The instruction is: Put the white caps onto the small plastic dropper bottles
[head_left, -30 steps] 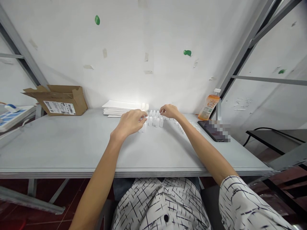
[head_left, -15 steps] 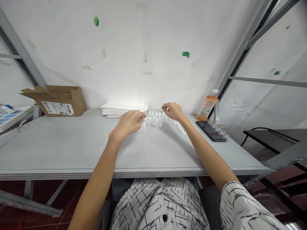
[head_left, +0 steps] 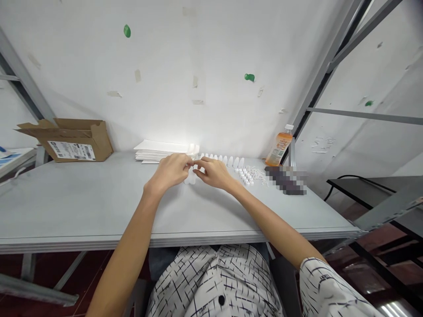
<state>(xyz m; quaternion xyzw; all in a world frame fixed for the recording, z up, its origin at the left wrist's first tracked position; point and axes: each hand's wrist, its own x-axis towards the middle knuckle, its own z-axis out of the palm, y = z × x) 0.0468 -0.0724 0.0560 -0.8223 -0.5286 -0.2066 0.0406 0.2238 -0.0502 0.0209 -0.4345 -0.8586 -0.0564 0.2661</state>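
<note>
My left hand and my right hand meet fingertip to fingertip over small white plastic bottles. The left fingers are closed together above these bottles, and whatever they grip is hidden. My right hand's fingers curl toward the left fingertips in a pinch; anything held there is too small to make out. Behind the right hand runs a row of upright small white bottles, partly covered by it. Small white caps stand in rows right of that hand, beside a loose heap of thin white pieces.
A stack of white sheets or flat cartons lies against the wall. An open cardboard box stands at left. An orange drink bottle and a dark, blurred-out flat object are at right on the grey table.
My right hand has moved left and down from above the bottles to meet my left hand. The left hand stays nearly in place. The view has shifted slightly right.
</note>
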